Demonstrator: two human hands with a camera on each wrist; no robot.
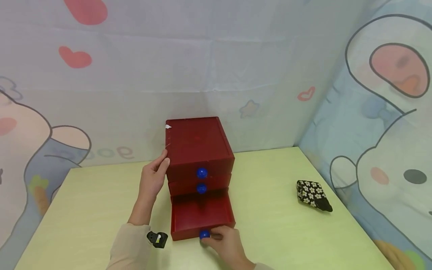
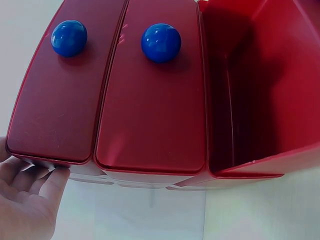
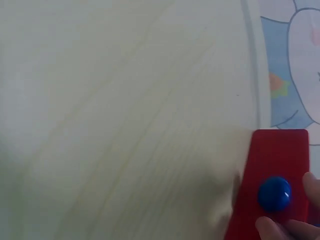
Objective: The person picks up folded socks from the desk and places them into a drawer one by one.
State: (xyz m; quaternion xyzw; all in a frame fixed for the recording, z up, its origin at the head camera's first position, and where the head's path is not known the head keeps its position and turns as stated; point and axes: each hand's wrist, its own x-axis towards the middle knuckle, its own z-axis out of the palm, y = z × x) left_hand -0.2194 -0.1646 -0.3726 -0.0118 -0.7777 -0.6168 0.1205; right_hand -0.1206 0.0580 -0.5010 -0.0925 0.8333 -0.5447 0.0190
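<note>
A dark red drawer cabinet (image 1: 199, 142) stands on the table, with three drawers bearing blue knobs. Its lowest drawer (image 1: 202, 213) is pulled out, and no item shows inside. My left hand (image 1: 153, 182) rests against the upper left side of the cabinet, fingertips at its front corner; in the left wrist view those fingers (image 2: 55, 182) lie along the side wall. At the lowest drawer's blue knob (image 3: 274, 193) is my right hand (image 1: 226, 242), thumb and fingers to either side, with a gap beside the knob in the right wrist view.
A folded black cloth item with white flowers (image 1: 312, 195) lies on the right part of the pale yellow table (image 1: 266, 210). Behind the cabinet hangs a printed curtain (image 1: 216, 67); another printed panel borders the right edge. A black band (image 1: 157, 239) is on the left wrist.
</note>
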